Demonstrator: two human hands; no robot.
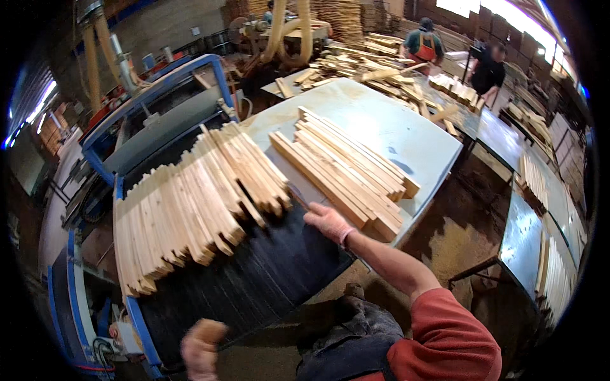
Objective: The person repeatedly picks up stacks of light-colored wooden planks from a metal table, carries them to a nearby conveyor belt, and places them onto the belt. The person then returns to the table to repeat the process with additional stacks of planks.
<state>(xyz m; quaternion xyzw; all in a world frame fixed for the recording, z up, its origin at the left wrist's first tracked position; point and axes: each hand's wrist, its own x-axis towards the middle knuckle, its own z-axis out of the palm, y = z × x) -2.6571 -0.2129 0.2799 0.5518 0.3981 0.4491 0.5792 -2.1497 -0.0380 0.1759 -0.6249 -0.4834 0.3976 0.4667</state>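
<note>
A wide row of pale wooden strips [184, 206] lies side by side on a black conveyor belt [254, 273], their near ends uneven. My right hand [329, 223] is at the belt's right edge, beside the metal table [406, 120], its fingers loosely bent and no strip seen in them. Just beyond it, a smaller stack of wooden strips [346, 171] rests on the table, close to the belt. Low over the belt's near edge is my left hand [202, 348], blurred and apart from the wood. Its fingers are smeared by motion.
A blue-framed machine [162, 105] stands across the belt's far end. Loose wooden pieces [375, 66] are heaped behind the table. Two people [424, 46] are at the back right. More metal tables [524, 232] with strips stand to the right, and sawdust [460, 247] covers part of the floor.
</note>
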